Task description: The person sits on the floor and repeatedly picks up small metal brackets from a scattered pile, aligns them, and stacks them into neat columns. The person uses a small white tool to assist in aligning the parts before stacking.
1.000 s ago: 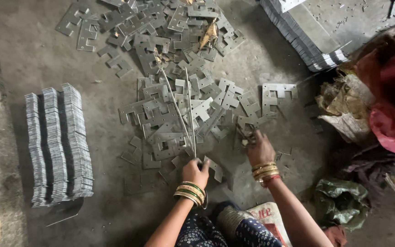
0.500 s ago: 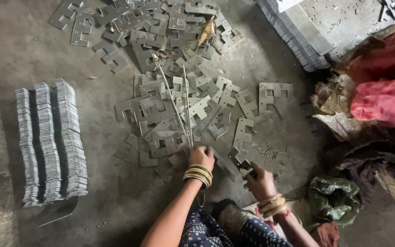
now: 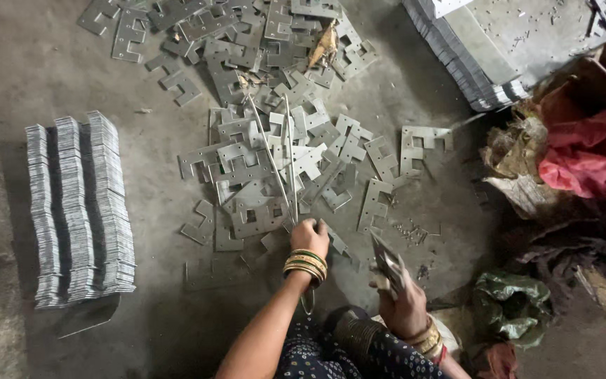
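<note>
Grey concrete floor (image 3: 64,63) everywhere, dusty and scuffed, and that's our whole workspace since we're sitting right on it. Spread out in front of us is a loose heap of flat grey notched metal plates (image 3: 275,168), all lying every which way, so it looks like they were simply dumped there within arm's reach.

Our left hand (image 3: 308,240) is closed around the near ends of two thin long metal rods (image 3: 278,168), which run away from us across the heap, probably held low like that to keep them steady over the pile. Our right hand (image 3: 402,300) is nearer to us and off to the right, its grip closed on a small bunch of the same plates (image 3: 387,263), held edge-up and together so they stay lined up.

Over on the left sit three tidy rows of stacked plates (image 3: 78,210) standing on edge, well apart from the heap. Far right there's another stack of grey sheets (image 3: 457,63), and red cloth (image 3: 590,147) beside a green plastic bag (image 3: 513,305).
</note>
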